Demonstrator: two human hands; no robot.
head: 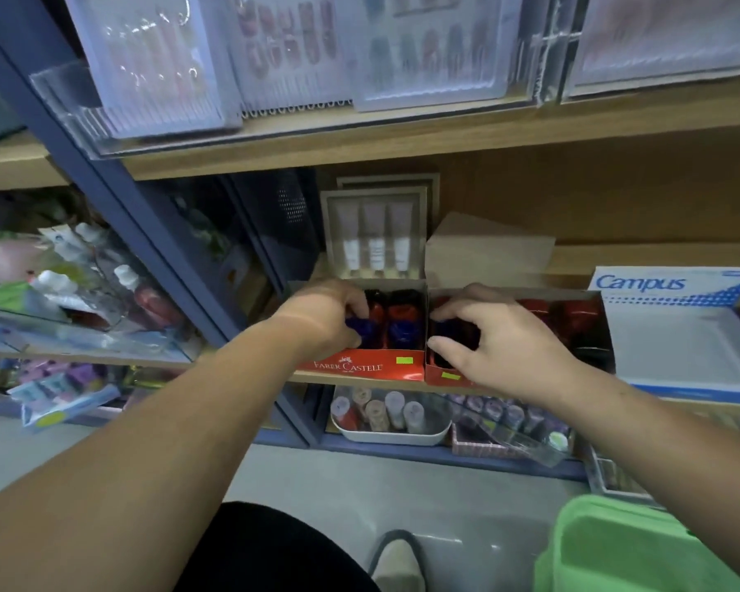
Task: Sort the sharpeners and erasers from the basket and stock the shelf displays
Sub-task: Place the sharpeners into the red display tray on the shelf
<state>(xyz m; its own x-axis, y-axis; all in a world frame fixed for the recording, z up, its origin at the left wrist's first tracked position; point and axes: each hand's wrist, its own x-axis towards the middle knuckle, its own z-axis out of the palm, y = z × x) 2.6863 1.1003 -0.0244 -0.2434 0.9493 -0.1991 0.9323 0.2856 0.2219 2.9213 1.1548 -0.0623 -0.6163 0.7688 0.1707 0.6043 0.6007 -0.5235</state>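
On the shelf, two hands [330, 311] [494, 339] reach into two red boxes [359, 366] [438, 375].

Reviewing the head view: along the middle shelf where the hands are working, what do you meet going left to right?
Left hand → Faber-Castell display box → right hand reaching into the second red box → Campus box.

Head-worn view, forward and down, close on the shelf [402, 380].
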